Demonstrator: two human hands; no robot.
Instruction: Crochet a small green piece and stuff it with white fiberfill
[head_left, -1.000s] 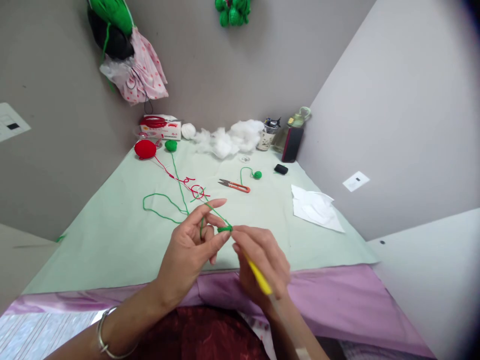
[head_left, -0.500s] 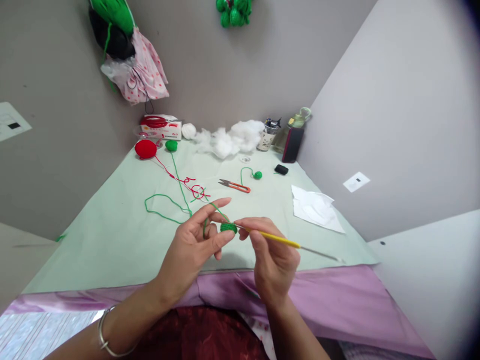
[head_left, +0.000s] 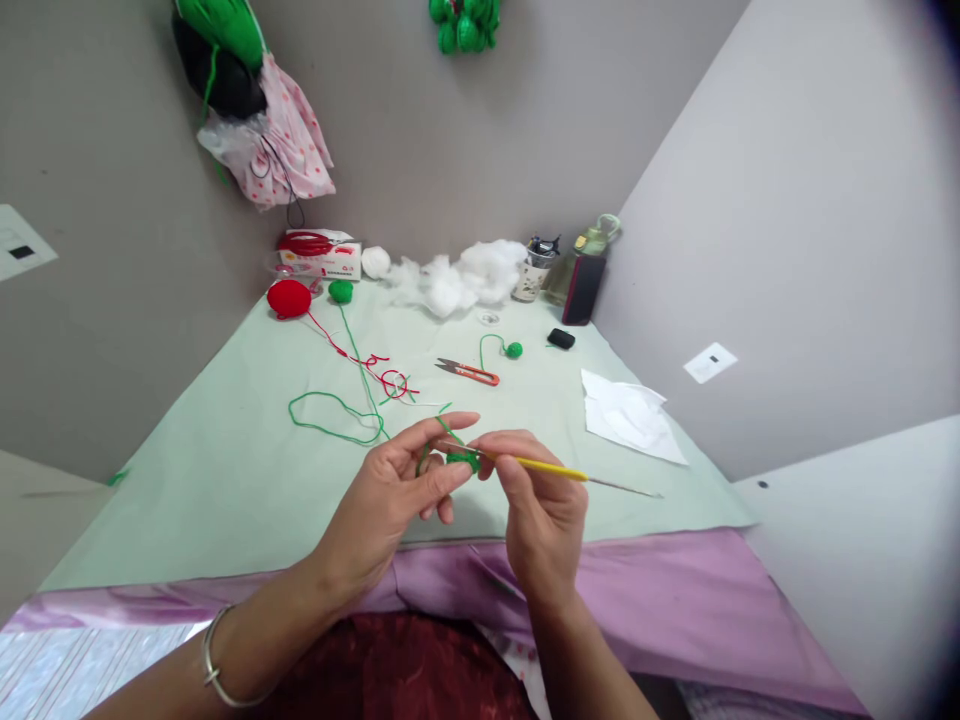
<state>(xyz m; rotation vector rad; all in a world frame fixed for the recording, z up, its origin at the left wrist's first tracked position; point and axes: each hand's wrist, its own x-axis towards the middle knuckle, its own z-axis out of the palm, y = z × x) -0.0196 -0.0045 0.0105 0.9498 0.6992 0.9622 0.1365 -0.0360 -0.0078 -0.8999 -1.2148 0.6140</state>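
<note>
My left hand [head_left: 405, 470] pinches a small green crochet piece [head_left: 463, 460] between thumb and fingers, with its index finger stretched out and green yarn [head_left: 450, 430] running over it. In my right hand [head_left: 544, 510] is a crochet hook with a yellow handle [head_left: 551, 467], held like a pencil. Its slim metal tip reaches left over the top of the crochet piece, close to the left fingers. From the left hand the yarn runs back in a loose loop [head_left: 330, 430] to a green yarn ball [head_left: 340, 291]. Part of the crochet piece is hidden by my fingers.
Orange thread snips [head_left: 469, 372] and a small green crocheted ball [head_left: 514, 350] lie beyond my hands. Red yarn [head_left: 289, 298], a box [head_left: 330, 258] and white stuffing [head_left: 457, 280] line the back. White paper [head_left: 630, 415], a black item [head_left: 561, 339] and a phone [head_left: 583, 290] are at right.
The hook has slid left, so its tip now extends past the crochet piece. My left index finger has lowered and reaches further right. Both hands are closer together.
</note>
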